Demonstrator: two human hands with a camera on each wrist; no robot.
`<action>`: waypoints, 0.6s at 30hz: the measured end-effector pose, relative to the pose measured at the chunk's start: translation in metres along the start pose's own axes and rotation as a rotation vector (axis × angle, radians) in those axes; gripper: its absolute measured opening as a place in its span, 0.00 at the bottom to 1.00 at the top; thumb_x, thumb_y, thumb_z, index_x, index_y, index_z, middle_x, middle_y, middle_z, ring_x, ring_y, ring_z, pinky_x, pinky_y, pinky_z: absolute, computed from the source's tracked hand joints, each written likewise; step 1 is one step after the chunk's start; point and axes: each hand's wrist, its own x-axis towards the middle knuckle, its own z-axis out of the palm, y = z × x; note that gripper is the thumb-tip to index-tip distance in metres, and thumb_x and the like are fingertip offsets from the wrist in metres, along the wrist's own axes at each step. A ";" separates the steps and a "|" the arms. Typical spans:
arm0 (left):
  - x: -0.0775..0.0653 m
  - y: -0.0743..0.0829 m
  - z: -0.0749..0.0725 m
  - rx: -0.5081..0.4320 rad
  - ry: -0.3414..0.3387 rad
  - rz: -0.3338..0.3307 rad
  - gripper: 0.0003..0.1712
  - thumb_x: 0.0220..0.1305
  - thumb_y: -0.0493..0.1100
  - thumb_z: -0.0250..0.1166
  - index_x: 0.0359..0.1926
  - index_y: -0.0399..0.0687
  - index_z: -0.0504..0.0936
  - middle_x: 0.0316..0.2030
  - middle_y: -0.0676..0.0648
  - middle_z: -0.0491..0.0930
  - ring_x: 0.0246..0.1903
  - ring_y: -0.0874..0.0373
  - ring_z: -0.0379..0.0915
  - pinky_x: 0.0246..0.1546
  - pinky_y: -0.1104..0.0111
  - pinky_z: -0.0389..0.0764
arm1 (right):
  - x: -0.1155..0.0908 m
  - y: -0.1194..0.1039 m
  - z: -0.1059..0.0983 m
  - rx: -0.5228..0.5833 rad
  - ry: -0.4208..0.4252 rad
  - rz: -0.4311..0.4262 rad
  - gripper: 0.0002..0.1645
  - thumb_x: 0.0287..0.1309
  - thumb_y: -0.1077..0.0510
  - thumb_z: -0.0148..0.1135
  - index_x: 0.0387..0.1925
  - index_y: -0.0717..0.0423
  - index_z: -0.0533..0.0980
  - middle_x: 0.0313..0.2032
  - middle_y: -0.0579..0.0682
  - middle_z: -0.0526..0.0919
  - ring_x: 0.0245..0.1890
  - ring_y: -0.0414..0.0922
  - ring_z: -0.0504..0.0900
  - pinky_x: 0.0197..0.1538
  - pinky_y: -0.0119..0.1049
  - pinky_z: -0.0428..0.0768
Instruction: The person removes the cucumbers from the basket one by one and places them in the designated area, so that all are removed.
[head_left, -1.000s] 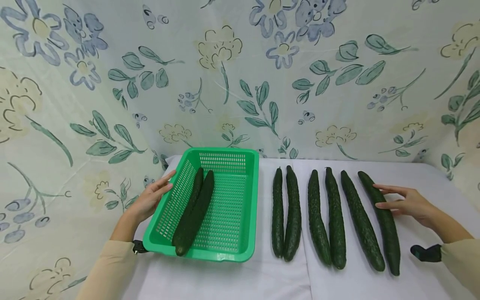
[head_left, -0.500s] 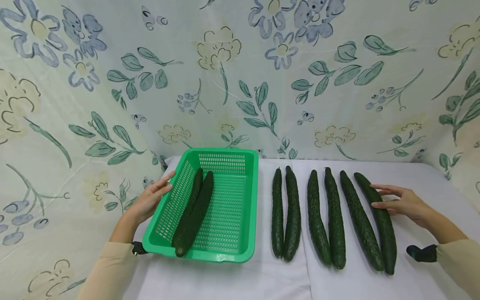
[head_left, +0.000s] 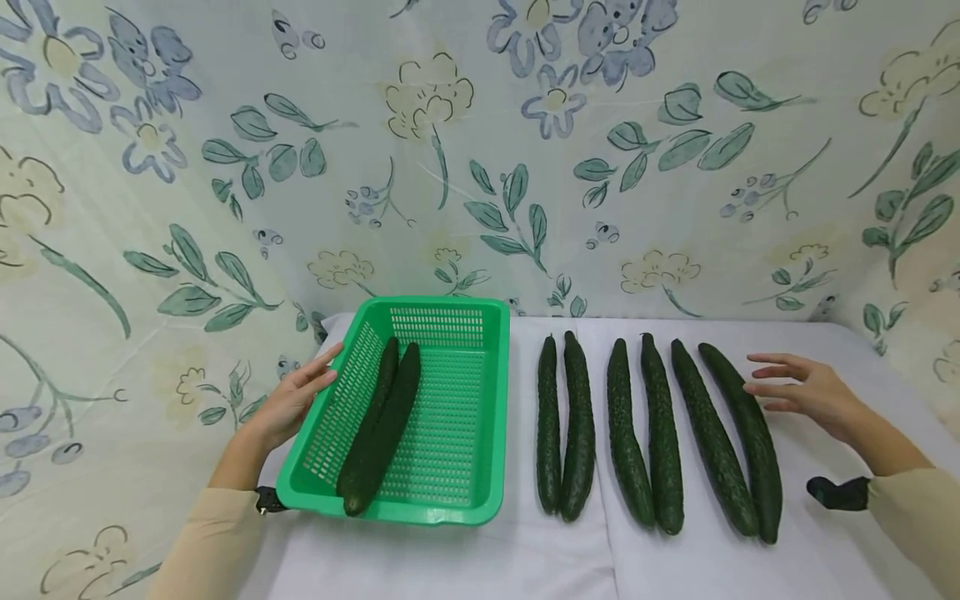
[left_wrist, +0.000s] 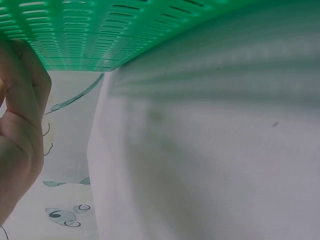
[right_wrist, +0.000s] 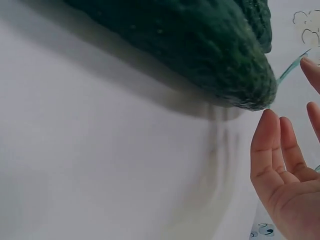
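Note:
My left hand (head_left: 293, 403) rests against the left side of a green plastic basket (head_left: 491, 417), its fingers extended along the rim; in the left wrist view the fingers (left_wrist: 22, 85) touch the slotted wall. Two dark green cucumbers (head_left: 396, 421) lie side by side in the basket, at its left. Just right of the rightmost cucumber (head_left: 750, 433) on the table, my right hand (head_left: 813, 393) has its fingers spread and holds nothing. The right wrist view shows that cucumber's end (right_wrist: 245, 85) close to the fingertips (right_wrist: 268, 117).
Several more cucumbers lie lengthwise in loose pairs right of the basket: a left pair (head_left: 577, 433), a middle pair (head_left: 663, 442) and one beside the rightmost (head_left: 716, 442). A white cloth (head_left: 555, 558) covers the table. Floral fabric (head_left: 450, 167) hangs behind and at the left.
The rightmost cucumber has shifted left, closer to its neighbour. My right hand has let go of it and moved off to the right. My left hand stays at the basket.

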 end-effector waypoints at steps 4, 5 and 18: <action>0.001 -0.002 0.001 0.008 0.000 -0.006 0.34 0.80 0.51 0.50 0.80 0.61 0.49 0.70 0.40 0.46 0.75 0.41 0.26 0.70 0.46 0.50 | 0.001 -0.008 -0.005 0.103 0.004 -0.040 0.26 0.67 0.64 0.63 0.57 0.31 0.73 0.46 0.36 0.79 0.41 0.35 0.84 0.39 0.35 0.85; 0.000 -0.002 0.001 0.008 0.000 -0.009 0.34 0.80 0.51 0.49 0.80 0.61 0.49 0.70 0.40 0.46 0.75 0.41 0.28 0.69 0.47 0.55 | 0.001 -0.011 -0.006 0.136 -0.002 -0.055 0.27 0.67 0.66 0.62 0.57 0.32 0.73 0.46 0.35 0.79 0.41 0.36 0.85 0.39 0.35 0.85; 0.001 -0.001 0.000 -0.010 -0.009 -0.002 0.34 0.80 0.50 0.48 0.80 0.61 0.49 0.75 0.37 0.37 0.75 0.40 0.25 0.69 0.42 0.47 | 0.026 -0.071 0.024 0.443 -0.145 -0.164 0.27 0.70 0.72 0.53 0.63 0.44 0.73 0.49 0.47 0.82 0.45 0.46 0.86 0.45 0.38 0.84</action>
